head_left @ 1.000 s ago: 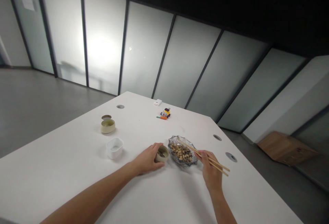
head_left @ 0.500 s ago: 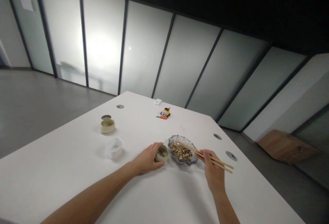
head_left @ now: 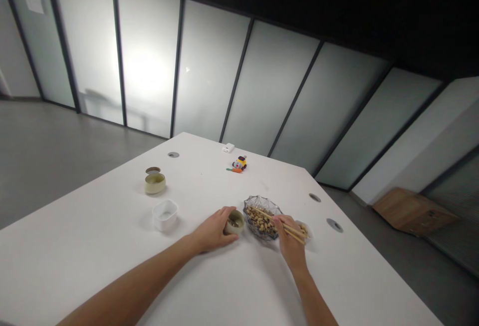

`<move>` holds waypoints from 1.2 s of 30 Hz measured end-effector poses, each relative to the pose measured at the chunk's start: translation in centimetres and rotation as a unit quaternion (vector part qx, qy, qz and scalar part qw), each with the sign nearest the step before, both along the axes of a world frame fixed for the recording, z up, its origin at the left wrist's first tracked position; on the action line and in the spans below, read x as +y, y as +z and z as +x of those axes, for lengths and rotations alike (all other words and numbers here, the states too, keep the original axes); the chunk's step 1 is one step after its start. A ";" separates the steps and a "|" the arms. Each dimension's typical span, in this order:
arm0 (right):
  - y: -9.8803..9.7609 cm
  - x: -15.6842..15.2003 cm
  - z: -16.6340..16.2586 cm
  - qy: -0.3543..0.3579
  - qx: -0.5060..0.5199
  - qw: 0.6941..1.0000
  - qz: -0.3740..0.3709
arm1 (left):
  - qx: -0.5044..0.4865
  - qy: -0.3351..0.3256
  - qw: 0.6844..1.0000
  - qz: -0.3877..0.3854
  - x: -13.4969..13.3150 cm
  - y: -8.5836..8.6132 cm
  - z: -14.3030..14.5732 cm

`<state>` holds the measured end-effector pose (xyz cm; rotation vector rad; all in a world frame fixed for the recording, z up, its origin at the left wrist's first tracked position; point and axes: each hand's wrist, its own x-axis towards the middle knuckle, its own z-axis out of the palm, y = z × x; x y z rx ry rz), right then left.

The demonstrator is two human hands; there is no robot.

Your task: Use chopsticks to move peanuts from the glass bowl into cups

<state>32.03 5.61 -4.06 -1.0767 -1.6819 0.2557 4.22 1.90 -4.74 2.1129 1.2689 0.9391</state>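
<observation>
My left hand (head_left: 213, 228) is wrapped round a small beige cup (head_left: 235, 222) that stands on the white table (head_left: 209, 286) and holds a few dark bits. Right beside the cup sits a clear glass bowl (head_left: 257, 203) filled with nuts. My right hand (head_left: 289, 242) grips a pair of wooden chopsticks (head_left: 279, 223), their tips reaching into the nuts near the bowl's left side. Their back ends stick out to the right over a small clear dish (head_left: 306, 229), partly hidden behind my hand.
A white square container (head_left: 165, 214) and a beige bowl (head_left: 154, 183) with a small lid behind it stand to the left. A yellow toy (head_left: 239, 163) and a white box (head_left: 228, 148) lie at the far edge. Round cable holes (head_left: 334, 224) mark the right side.
My right hand has moved left and closer to the glass bowl, the chopsticks now pushed further into the nuts. My left hand stays on the cup.
</observation>
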 end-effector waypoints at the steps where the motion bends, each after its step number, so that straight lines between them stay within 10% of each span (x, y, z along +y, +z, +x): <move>1: 0.0 0.1 0.1 0.000 0.001 1.000 0.001 | -0.001 0.000 1.000 0.000 0.0 0.0 0.0; 25: -0.2 0.3 1.0 -0.035 0.008 0.999 0.010 | -0.005 -0.001 1.000 0.002 0.0 -0.2 -0.1; 36: 1.2 -0.7 1.1 0.090 0.255 0.960 -0.070 | -0.008 0.002 1.000 0.000 -0.1 -0.1 -0.2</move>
